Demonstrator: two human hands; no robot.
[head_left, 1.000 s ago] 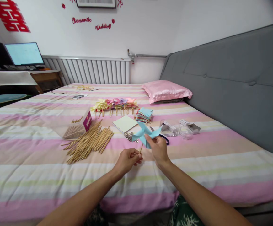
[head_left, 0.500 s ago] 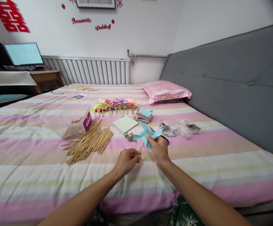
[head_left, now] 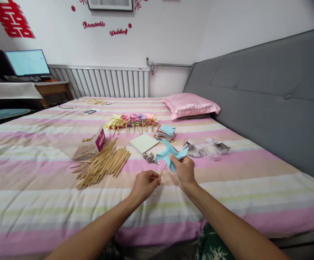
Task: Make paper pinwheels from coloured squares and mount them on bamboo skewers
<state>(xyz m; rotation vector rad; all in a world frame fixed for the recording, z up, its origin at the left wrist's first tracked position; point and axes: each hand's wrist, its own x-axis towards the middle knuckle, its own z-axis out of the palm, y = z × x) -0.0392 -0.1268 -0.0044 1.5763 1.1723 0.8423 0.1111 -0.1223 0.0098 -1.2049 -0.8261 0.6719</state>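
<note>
A light blue paper pinwheel (head_left: 165, 156) is raised above the bed, pinched at its right side by my right hand (head_left: 184, 170). Its thin wooden stick (head_left: 162, 169) slants down to the left, and my left hand (head_left: 145, 185) has closed fingers on the stick's lower end. Behind the pinwheel lies a small heap of silvery metal pieces (head_left: 149, 157). A square stack of pale paper (head_left: 144, 143) and a pile of coloured folded paper (head_left: 165, 133) sit just beyond. Where the stick meets the paper is hidden from me.
Loose wooden sticks (head_left: 103, 166) lie left of my hands, beside a clear plastic box (head_left: 86, 150). Finished pinwheels (head_left: 132, 121) form a row farther back. Small clear containers (head_left: 213, 153) stand to the right. A pink pillow (head_left: 192, 104) rests near the grey headboard (head_left: 267, 83).
My right hand and the pinwheel have shifted slightly to the right. My left hand keeps its hold on the stick, almost unmoved.
</note>
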